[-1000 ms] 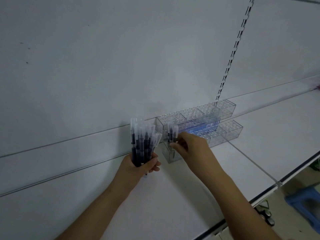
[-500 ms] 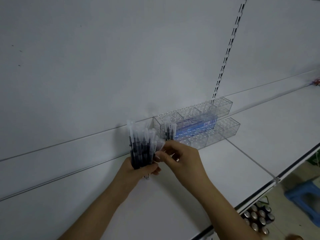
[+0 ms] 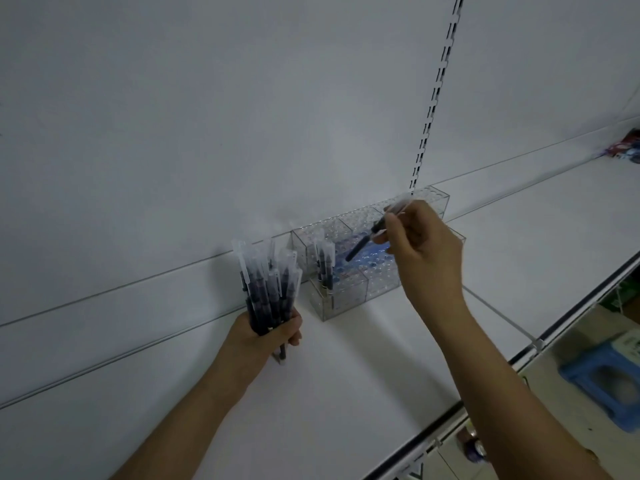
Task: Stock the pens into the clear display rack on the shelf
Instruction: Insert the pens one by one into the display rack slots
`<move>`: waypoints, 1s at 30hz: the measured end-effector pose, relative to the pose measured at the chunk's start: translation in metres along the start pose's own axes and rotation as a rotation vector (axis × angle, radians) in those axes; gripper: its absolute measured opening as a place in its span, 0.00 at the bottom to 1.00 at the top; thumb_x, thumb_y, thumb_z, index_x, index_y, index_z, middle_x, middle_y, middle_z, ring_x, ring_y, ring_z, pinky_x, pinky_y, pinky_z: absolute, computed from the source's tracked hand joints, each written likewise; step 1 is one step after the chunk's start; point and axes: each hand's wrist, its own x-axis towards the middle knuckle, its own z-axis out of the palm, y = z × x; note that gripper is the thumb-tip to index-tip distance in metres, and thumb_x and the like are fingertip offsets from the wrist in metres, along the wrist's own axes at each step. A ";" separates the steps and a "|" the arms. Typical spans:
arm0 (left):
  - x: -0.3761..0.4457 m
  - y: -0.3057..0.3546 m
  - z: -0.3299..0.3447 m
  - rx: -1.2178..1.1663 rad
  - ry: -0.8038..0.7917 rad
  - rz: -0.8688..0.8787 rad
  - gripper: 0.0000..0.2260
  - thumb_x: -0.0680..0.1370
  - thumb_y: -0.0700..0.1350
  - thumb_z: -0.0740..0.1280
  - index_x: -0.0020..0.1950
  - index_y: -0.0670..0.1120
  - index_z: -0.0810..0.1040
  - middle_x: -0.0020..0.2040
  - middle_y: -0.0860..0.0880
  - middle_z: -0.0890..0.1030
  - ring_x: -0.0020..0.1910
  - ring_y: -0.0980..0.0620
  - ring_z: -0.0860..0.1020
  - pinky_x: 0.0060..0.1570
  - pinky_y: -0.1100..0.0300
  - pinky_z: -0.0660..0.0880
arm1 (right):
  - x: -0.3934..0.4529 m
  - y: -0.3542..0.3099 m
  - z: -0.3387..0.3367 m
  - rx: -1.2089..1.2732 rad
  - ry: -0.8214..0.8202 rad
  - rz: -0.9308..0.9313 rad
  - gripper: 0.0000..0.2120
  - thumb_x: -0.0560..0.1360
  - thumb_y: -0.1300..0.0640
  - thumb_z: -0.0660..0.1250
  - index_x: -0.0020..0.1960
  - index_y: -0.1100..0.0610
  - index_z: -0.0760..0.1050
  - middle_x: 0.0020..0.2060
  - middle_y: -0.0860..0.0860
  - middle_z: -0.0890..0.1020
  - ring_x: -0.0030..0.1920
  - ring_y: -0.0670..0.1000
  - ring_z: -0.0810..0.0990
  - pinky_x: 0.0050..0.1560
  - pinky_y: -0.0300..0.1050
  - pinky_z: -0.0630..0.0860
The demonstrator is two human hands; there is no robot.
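A clear two-tier display rack (image 3: 346, 299) with rows of holes stands on the white shelf (image 3: 346, 375) against the back panel. Two dark pens (image 3: 325, 268) stand upright in its left end. My left hand (image 3: 266, 337) grips a bundle of dark pens with clear caps (image 3: 268, 285), held upright just left of the rack. My right hand (image 3: 422, 251) holds a single pen (image 3: 372, 233) tilted above the middle of the rack, dark end pointing down-left, clear cap up by my fingers.
A slotted upright (image 3: 433, 98) runs up the back panel behind the rack. A blue plastic stool (image 3: 602, 382) stands on the floor at the lower right. Coloured packages (image 3: 623, 148) lie at the far right of the shelf. The shelf's front edge (image 3: 519, 355) runs diagonally.
My right hand took one pen from the bundle and carried it up and right over the rack. The left hand with the bundle stayed in place.
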 end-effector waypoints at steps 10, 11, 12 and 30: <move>-0.001 0.002 0.001 -0.029 -0.002 0.006 0.03 0.76 0.37 0.69 0.43 0.43 0.80 0.35 0.47 0.82 0.36 0.51 0.80 0.33 0.56 0.77 | 0.015 0.018 0.028 -0.381 -0.411 -0.116 0.05 0.80 0.56 0.65 0.48 0.57 0.76 0.38 0.49 0.84 0.39 0.47 0.83 0.45 0.47 0.80; -0.001 0.001 0.000 -0.032 -0.002 0.003 0.03 0.75 0.37 0.70 0.43 0.43 0.80 0.35 0.47 0.83 0.36 0.51 0.80 0.33 0.56 0.77 | 0.015 0.017 0.031 -0.423 -0.439 -0.130 0.06 0.80 0.55 0.64 0.48 0.57 0.76 0.38 0.51 0.83 0.38 0.49 0.82 0.43 0.49 0.80; -0.001 0.001 0.000 -0.037 -0.006 0.002 0.02 0.75 0.38 0.71 0.42 0.44 0.80 0.35 0.47 0.83 0.37 0.51 0.80 0.33 0.56 0.76 | 0.016 0.016 0.033 -0.456 -0.448 -0.146 0.07 0.81 0.55 0.64 0.48 0.58 0.76 0.37 0.52 0.82 0.36 0.51 0.81 0.41 0.51 0.80; -0.001 0.001 -0.002 -0.031 -0.040 0.020 0.03 0.74 0.42 0.73 0.42 0.44 0.80 0.36 0.47 0.82 0.38 0.49 0.80 0.33 0.56 0.76 | 0.007 0.025 0.027 -0.589 -0.490 -0.053 0.08 0.79 0.53 0.66 0.47 0.56 0.80 0.38 0.49 0.82 0.37 0.48 0.79 0.42 0.47 0.79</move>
